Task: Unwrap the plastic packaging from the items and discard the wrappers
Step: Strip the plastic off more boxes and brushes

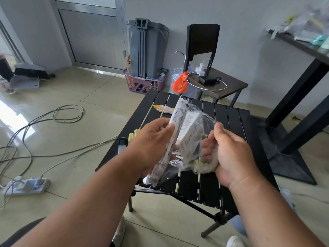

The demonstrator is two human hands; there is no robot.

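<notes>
Clear wrap (207, 120) pinched in the right hand (231, 154), left hand (151, 139) gripping the boxes (188, 134) above the surface (231, 122) — a hard yank could spill them floorward.

Pale-walled room with a glossy tiled floor

A black slatted tabletop (231, 118) stands before a dark chair (203, 41); a grey bin (147, 49) leans by the metal-framed door (92, 32), and cables (67, 113) trail to a power strip (26, 186).

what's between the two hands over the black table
In the head view, a white box in clear plastic wrap sits between the left hand and right hand.
</notes>
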